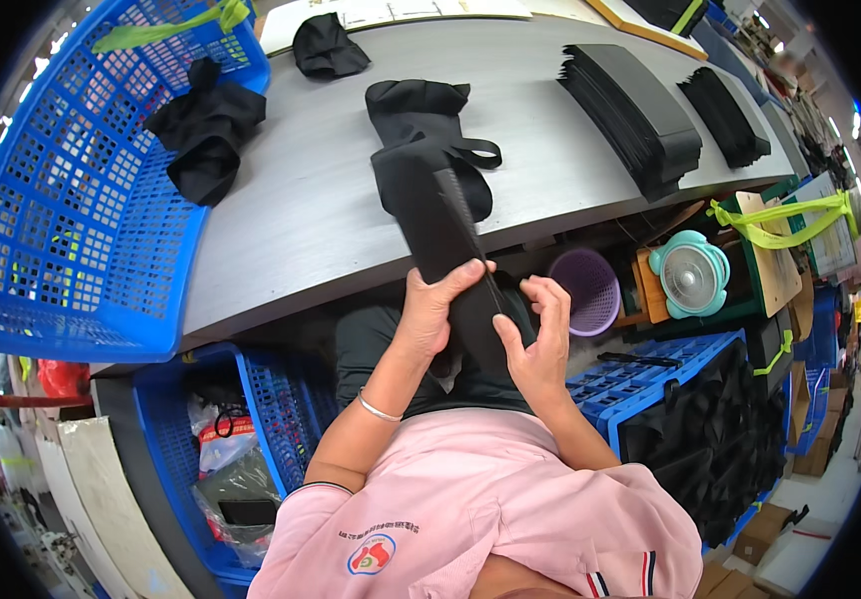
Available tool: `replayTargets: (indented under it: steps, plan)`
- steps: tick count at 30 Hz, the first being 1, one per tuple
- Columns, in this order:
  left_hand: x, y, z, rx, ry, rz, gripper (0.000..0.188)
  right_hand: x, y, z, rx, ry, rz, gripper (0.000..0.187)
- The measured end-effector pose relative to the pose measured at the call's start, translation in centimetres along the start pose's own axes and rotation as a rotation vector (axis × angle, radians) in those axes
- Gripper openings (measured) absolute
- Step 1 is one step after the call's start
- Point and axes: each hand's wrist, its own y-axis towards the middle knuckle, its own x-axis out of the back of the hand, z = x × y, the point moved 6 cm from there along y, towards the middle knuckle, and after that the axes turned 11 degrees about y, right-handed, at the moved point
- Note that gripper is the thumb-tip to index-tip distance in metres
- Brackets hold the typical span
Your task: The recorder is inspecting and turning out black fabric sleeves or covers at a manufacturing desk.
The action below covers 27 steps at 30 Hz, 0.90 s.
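Observation:
My left hand (431, 306) is wrapped round a long, flat black panel (440, 228), thumb on top. The panel slants from my lap over the table's front edge. At its right side my right hand (538, 334) has its fingers curved and apart, with the thumb tip at or against the panel's edge. Under and beyond the panel's far end lies a black fabric piece (416, 115) with a loop strap (480, 153). Another crumpled black fabric piece (326, 47) rests at the far edge of the table.
Two stacks of black panels (630, 115) (725, 115) stand on the grey table (291, 190) at right. A blue basket (61, 200) with black fabric (213, 135) is at left. Below are a purple bin (587, 290), a small fan (690, 273) and blue crates (276, 419) (640, 369).

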Motion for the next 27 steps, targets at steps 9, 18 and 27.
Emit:
replayTargets:
  steps: [9,18,27]
  plan:
    - [1.9,0.8,-2.8,-0.466,0.730,-0.349,0.029,1.3,0.2,-4.6,-0.422,0.702,0.171,0.036]
    - [7.3,7.8,-4.9,-0.642,0.862,-0.486,0.031,-3.3,1.3,-5.8,-0.644,0.932,0.619,0.041]
    - [3.0,5.0,-7.7,-0.801,1.423,-0.423,0.044,-1.5,3.2,-2.6,-0.071,0.195,0.183,0.039]
